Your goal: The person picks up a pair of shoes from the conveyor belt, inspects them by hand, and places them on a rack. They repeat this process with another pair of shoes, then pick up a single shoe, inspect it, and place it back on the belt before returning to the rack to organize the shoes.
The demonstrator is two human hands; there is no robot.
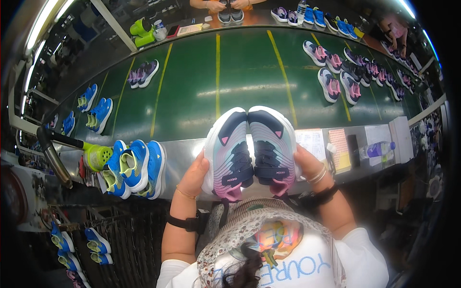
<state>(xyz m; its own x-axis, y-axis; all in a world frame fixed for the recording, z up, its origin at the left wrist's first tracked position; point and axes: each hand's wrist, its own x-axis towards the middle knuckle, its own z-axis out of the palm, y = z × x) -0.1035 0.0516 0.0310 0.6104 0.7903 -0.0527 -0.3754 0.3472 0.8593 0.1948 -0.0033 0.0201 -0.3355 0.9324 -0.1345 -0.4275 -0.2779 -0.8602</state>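
Note:
Two navy, grey and pink sneakers are held up side by side, toes pointing away from me, their inner edges nearly touching at the toes. My left hand (194, 174) grips the outer side of the left sneaker (229, 149). Closed on the outer side of the right sneaker (273, 146) is my right hand (308, 163). Both show dark straps and pink linings at the heel end; the fingers beneath the soles are hidden. Close by on the left, several blue sneakers (136, 168) with lime linings stand together on the metal ledge (180, 149).
Beyond the ledge runs a green conveyor belt (192, 86) with yellow lines, carrying blue pairs (99, 115) left and pink-navy pairs (330, 85) right. A lime-green heat gun (96, 156) lies left. Papers (309, 141) and a bottle (378, 150) lie right. A co-worker's hands (216, 6) hold grey shoes opposite.

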